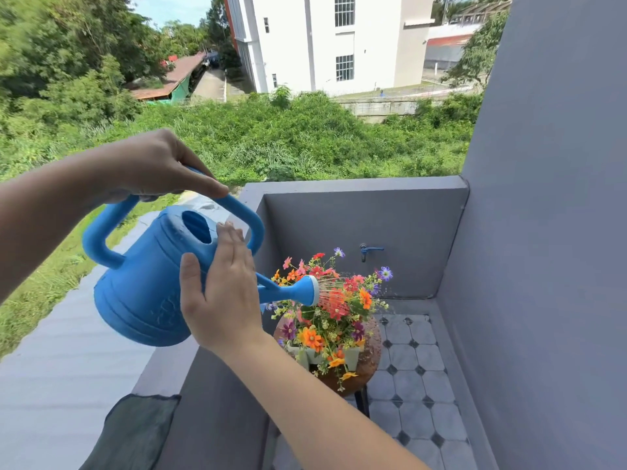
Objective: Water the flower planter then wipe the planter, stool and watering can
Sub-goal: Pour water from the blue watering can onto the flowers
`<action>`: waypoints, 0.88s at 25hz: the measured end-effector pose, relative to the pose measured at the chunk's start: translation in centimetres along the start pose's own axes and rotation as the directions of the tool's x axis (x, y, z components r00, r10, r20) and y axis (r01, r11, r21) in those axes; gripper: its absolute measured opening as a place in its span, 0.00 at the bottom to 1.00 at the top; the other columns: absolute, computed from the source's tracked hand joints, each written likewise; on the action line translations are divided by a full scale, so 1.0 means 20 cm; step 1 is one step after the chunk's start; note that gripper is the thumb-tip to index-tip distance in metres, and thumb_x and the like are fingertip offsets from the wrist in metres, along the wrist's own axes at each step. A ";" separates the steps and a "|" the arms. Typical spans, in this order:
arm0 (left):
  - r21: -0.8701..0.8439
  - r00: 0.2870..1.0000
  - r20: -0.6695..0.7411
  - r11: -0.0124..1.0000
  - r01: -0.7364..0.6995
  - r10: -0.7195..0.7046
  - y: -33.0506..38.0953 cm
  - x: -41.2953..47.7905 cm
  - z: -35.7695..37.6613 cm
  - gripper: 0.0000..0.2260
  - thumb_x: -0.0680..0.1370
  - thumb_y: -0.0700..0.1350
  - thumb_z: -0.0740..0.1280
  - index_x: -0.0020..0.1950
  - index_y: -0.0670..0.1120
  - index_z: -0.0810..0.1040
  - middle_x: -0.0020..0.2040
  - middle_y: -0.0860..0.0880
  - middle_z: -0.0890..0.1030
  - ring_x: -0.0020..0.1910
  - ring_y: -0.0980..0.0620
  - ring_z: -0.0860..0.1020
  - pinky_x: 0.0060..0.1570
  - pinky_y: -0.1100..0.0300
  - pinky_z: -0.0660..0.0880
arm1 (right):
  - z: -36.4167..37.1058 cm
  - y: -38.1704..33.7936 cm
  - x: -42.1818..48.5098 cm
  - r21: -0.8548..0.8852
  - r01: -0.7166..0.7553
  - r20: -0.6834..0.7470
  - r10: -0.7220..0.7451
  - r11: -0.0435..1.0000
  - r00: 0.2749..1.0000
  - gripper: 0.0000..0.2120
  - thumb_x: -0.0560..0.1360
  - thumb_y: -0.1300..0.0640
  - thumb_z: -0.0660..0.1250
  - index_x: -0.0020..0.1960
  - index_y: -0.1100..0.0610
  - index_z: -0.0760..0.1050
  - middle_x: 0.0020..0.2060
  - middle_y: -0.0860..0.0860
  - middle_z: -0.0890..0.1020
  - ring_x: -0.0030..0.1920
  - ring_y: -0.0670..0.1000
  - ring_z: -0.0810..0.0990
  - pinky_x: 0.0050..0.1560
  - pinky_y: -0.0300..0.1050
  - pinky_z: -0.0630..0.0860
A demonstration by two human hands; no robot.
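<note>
A blue watering can [142,290] is tilted to the right, its rose [307,290] spraying thin streams of water onto the flowers. My left hand [152,167] grips the can's top handle. Flat against the can's front side rests my right hand [224,296], fingers straight, steadying it. The pale green flower planter [353,356], full of orange, red, pink and purple flowers [336,303], stands on a round brown stool [371,351] that looks wet with droplets.
A dark green cloth [135,432] lies over the grey balcony wall [210,385] at lower left. A blue tap [368,251] sticks out of the far wall. The floor [417,378] is pale tile with dark diamonds. A grey wall [543,232] closes off the right side.
</note>
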State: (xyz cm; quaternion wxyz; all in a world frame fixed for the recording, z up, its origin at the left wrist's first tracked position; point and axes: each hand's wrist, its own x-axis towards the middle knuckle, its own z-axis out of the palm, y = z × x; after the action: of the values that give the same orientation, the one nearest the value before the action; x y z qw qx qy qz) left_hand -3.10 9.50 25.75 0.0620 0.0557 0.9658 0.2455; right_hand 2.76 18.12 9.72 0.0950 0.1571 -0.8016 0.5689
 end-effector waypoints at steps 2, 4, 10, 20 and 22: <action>0.007 0.999 -0.046 1.000 0.010 -0.009 0.01 0.02 -0.01 0.31 0.45 0.67 0.77 0.39 0.49 0.86 0.19 0.50 0.68 0.17 0.54 0.60 0.16 0.66 0.58 | -0.01 0.01 0.06 0.013 0.013 0.006 -0.013 1.000 1.000 0.30 0.81 0.50 0.54 0.77 0.62 0.50 0.78 0.54 0.54 0.78 0.50 0.47 0.77 0.45 0.43; 0.022 0.994 -0.105 0.999 0.030 -0.027 0.00 0.03 -0.04 0.26 0.49 0.63 0.77 0.41 0.48 0.86 0.21 0.47 0.68 0.19 0.52 0.61 0.16 0.65 0.58 | 0.00 0.02 0.12 0.021 0.013 0.031 -0.014 1.000 0.999 0.30 0.81 0.50 0.55 0.77 0.62 0.50 0.78 0.55 0.54 0.78 0.50 0.47 0.77 0.44 0.42; 0.029 0.981 -0.168 0.995 0.098 -0.092 -0.07 0.03 -0.09 0.20 0.54 0.60 0.77 0.38 0.48 0.86 0.18 0.50 0.67 0.20 0.51 0.61 0.20 0.66 0.60 | 0.08 -0.01 0.19 0.071 -0.004 0.132 -0.005 0.997 0.991 0.30 0.81 0.50 0.54 0.77 0.63 0.49 0.78 0.55 0.55 0.78 0.50 0.48 0.76 0.44 0.43; -0.028 0.989 -0.074 0.992 0.124 -0.126 -0.21 -0.03 -0.05 0.23 0.54 0.63 0.78 0.40 0.48 0.87 0.18 0.51 0.67 0.16 0.55 0.60 0.16 0.69 0.57 | 0.21 -0.02 0.03 0.057 0.000 0.150 -0.009 0.998 0.989 0.31 0.81 0.49 0.53 0.78 0.61 0.47 0.79 0.54 0.50 0.78 0.49 0.42 0.76 0.43 0.37; -0.063 0.996 -0.047 0.995 0.074 -0.077 -0.22 -0.05 -0.03 0.31 0.43 0.70 0.76 0.38 0.51 0.87 0.18 0.50 0.67 0.16 0.53 0.60 0.17 0.69 0.58 | 0.20 0.00 -0.01 0.036 0.030 0.109 -0.034 0.999 0.993 0.31 0.81 0.49 0.54 0.78 0.61 0.47 0.78 0.54 0.50 0.78 0.49 0.42 0.76 0.44 0.37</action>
State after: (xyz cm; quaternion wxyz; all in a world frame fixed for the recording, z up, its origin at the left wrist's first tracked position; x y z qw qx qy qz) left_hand -2.58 5.30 24.16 0.0493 0.0111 0.9605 0.2737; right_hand 3.03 14.32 8.25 0.0572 0.2026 -0.7932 0.5714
